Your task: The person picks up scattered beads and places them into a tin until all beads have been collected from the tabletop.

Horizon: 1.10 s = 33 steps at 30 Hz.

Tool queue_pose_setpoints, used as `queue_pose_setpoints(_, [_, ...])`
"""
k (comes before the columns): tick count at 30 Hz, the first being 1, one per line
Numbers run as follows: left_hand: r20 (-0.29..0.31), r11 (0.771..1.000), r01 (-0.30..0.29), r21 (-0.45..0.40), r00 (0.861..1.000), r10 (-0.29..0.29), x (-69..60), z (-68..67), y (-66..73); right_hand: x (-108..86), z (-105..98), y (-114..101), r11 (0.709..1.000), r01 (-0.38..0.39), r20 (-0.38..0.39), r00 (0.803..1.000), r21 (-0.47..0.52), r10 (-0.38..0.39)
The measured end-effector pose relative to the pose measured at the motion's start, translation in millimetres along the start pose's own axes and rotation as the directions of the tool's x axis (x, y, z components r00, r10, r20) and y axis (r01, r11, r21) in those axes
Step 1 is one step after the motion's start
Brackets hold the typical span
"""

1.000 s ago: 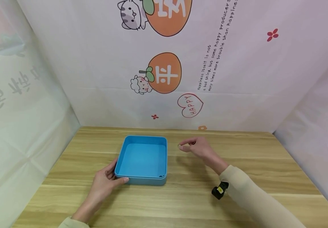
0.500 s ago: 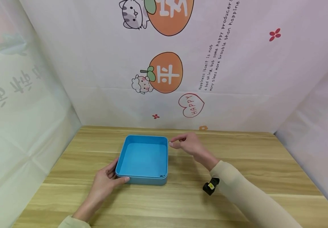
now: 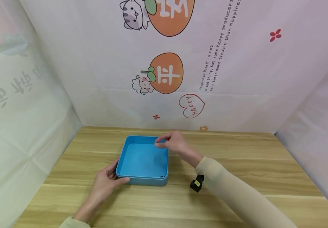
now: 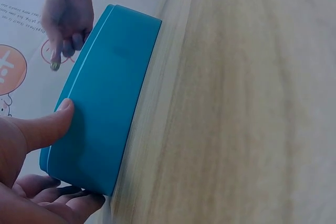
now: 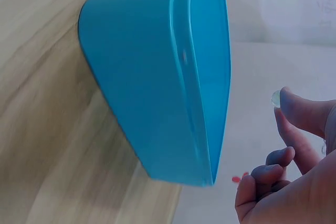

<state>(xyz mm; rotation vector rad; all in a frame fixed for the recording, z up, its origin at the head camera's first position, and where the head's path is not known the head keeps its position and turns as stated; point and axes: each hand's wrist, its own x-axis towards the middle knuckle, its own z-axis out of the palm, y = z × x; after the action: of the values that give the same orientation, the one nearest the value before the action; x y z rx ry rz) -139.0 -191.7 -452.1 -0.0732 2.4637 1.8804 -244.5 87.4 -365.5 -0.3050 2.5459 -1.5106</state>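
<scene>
A shallow square blue box, its top uncovered, stands on the table. My left hand grips its near left corner, thumb against the front wall and fingers round the side. Above the far right part of the box is my right hand, pinching a small clear marble between thumb and index finger. The other fingers curl toward the palm, where another clear, shiny bit partly shows. A small dark round thing lies inside the box's near right corner; its kind is too small to tell.
The wood-grain table reaches back to a white printed cloth, with more cloth hanging at both sides. A black wrist camera hangs below my right sleeve.
My right hand has moved left, from beside the box to over its far right part, still pinching the marble. My left hand and the box stay in place.
</scene>
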Motion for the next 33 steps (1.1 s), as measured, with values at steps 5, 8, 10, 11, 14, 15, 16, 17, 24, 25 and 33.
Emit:
queue_pose_setpoints(5, [0.001,1.000,-0.003,0.005,1.000,0.003,-0.2,0.4,1.5,2.6,16.5,-3.5,1.000,0.023,0.003,1.000,-0.007,-0.023])
queue_pose_setpoints(8, [0.004,1.000,-0.003,0.003,1.000,0.003,-0.6,0.9,2.5,5.5,25.6,-3.9,1.000,0.021,0.006,1.000,-0.008,-0.021])
queue_pose_setpoints(10, [0.003,1.000,-0.004,0.003,1.000,0.004,-1.5,1.2,3.1,7.7,31.0,-3.3,1.000,0.019,0.009,1.000,-0.011,-0.019])
queue_pose_setpoints(11, [0.002,1.000,-0.005,0.001,1.000,0.005,-1.8,1.3,3.2,8.7,33.4,-2.9,1.000,0.018,0.009,1.000,-0.017,-0.017])
queue_pose_setpoints(14, [0.000,1.000,-0.004,0.004,1.000,0.004,-3.0,1.1,4.0,11.2,39.5,-2.2,0.999,0.012,0.003,1.000,-0.039,-0.012])
queue_pose_setpoints(15, [-0.003,1.000,-0.001,0.006,1.000,0.001,-3.3,0.9,4.3,11.7,41.3,-2.2,0.999,0.012,0.005,1.000,-0.048,-0.012])
queue_pose_setpoints(16, [-0.005,1.000,0.002,0.005,1.000,-0.002,-3.6,0.6,4.6,12.1,42.9,-2.3,0.998,0.012,0.007,1.000,-0.057,-0.012])
queue_pose_setpoints(17, [-0.007,1.000,0.007,0.006,1.000,-0.007,-3.9,0.3,4.8,12.4,44.5,-2.6,0.998,0.013,0.011,1.000,-0.065,-0.013])
queue_pose_setpoints(24, [-0.004,1.000,0.013,0.015,1.000,-0.013,-5.0,-0.4,6.3,13.5,51.2,-6.4,0.997,0.020,0.034,0.999,-0.072,-0.017])
queue_pose_setpoints(25, [-0.004,1.000,0.016,0.017,1.000,-0.016,-5.0,-0.4,6.5,13.8,51.7,-6.8,0.997,0.016,0.032,0.999,-0.072,-0.014])
queue_pose_setpoints(33, [-0.004,1.000,0.016,0.012,1.000,-0.016,-4.4,-0.6,6.2,13.9,51.6,-5.4,1.000,0.000,0.018,1.000,-0.018,0.000])
